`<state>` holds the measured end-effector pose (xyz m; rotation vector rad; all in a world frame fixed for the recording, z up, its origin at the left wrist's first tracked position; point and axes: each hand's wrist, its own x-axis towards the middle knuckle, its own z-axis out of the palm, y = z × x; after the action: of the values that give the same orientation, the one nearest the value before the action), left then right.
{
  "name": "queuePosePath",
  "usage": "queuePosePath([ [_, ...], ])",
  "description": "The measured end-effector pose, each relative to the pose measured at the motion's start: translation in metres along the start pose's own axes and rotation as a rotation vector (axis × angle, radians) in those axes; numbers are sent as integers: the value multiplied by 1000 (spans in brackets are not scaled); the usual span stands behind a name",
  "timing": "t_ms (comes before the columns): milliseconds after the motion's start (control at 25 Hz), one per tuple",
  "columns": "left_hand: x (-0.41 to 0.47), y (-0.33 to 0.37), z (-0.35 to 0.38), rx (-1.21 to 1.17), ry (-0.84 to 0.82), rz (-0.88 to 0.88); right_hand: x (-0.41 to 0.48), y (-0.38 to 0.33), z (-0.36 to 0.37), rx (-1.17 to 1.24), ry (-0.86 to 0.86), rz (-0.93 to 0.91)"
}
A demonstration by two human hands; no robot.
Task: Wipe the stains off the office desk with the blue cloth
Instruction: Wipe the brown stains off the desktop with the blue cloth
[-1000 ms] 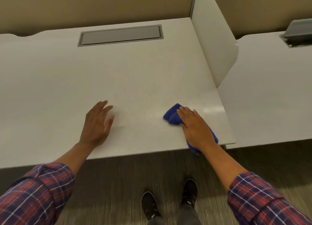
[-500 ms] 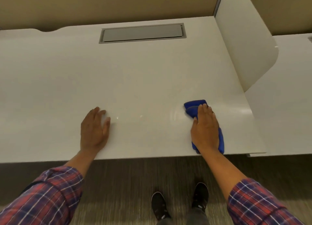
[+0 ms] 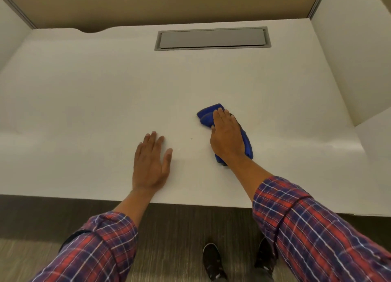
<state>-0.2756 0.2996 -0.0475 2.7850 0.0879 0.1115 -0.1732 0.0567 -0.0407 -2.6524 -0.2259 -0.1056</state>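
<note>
The white office desk (image 3: pixel 88 103) fills the view. A bunched blue cloth (image 3: pixel 208 114) lies on it right of centre, with my right hand (image 3: pixel 227 137) pressed flat on top so that only the cloth's far end and right edge show. My left hand (image 3: pixel 151 165) rests flat on the bare desk near the front edge, fingers apart, holding nothing. A tiny pale speck (image 3: pixel 191 138) sits on the desk between the two hands.
A grey cable hatch (image 3: pixel 212 39) is set into the desk at the back. A white divider panel (image 3: pixel 355 65) stands along the right side, another (image 3: pixel 10 33) at the left. Beige partition behind. My shoes (image 3: pixel 211 260) are on the dark floor below the front edge.
My right hand has slid the cloth leftward and farther from the front edge, toward the desk's middle. The view has shifted left. My left hand stays flat on the desk.
</note>
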Motion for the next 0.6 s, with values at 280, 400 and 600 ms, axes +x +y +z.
queuePosePath([
  [280,1,2,-2,-114,-23,-54,-27,-56,22,135,-177,-310],
  [400,-1,0,-5,-276,3,-98,-46,-60,22,160,-231,-407],
  [600,0,-3,-11,-443,11,-129,-78,-54,15,207,-336,-516],
])
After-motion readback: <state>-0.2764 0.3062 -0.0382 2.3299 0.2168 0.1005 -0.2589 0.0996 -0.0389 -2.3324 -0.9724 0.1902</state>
